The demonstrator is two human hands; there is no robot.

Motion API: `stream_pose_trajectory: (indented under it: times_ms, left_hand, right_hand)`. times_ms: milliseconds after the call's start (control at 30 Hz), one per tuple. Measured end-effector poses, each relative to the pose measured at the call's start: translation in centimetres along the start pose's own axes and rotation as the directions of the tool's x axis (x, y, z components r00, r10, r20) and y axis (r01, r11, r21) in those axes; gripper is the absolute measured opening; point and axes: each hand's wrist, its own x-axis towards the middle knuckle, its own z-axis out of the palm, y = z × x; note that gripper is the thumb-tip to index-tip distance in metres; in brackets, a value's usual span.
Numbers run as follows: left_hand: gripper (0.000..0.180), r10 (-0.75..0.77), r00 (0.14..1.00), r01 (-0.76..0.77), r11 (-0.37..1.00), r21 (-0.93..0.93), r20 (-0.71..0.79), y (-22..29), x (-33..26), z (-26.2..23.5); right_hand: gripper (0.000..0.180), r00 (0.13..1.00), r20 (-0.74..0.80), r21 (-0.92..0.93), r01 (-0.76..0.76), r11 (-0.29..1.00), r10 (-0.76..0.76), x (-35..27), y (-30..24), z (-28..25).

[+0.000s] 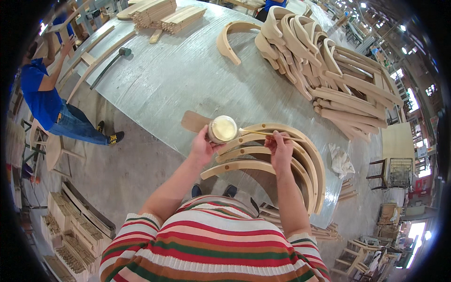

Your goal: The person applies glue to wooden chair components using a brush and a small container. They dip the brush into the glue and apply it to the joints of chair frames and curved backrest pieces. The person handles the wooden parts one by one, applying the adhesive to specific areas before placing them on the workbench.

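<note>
My left hand [203, 146] is closed round a jar [223, 129] of cream-coloured, thick-looking stuff, its mouth turned up toward me. Between the fingers of my right hand [280, 151] is a thin stick [257, 132], its pale tip pointing left beside the jar's rim. I cannot tell whether the tip touches the jar. Below and around my right hand, several curved wooden pieces [244, 165] lie nested at the near edge of the table, with dark round holes in their faces. A flat brown wooden piece [195, 121] lies just left of the jar.
The table [174, 70] has a shiny film-like covering. A big pile of curved wooden parts [324, 66] stands far right, thin slats [155, 16] lie far left, and a mallet [124, 51] rests on the left edge. A crumpled white cloth [341, 160] lies right. A person [44, 94] in blue stands left.
</note>
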Motion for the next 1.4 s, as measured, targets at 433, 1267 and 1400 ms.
stream_pose_trajectory:
  times_ms: [433,1267,1400]
  left_hand:
    - [0.041,0.035,0.995,-0.040,0.998,-0.054,-0.088,1.5,-1.2,-3.6]
    - [0.041,-0.012,0.998,0.014,0.999,0.047,-0.055,0.0,-2.0,-1.8]
    - [0.042,-0.065,0.998,0.064,0.995,0.078,0.014,-0.6,-2.5,-0.6]
  right_hand:
    - [0.014,0.861,0.450,-0.788,0.508,0.347,-0.238,0.8,1.8,2.0]
    - [0.012,0.955,0.212,-0.468,0.284,0.837,-0.206,-2.4,-1.6,5.0]
    - [0.015,0.971,0.188,-0.487,0.222,0.845,-0.147,-2.3,-1.0,5.5]
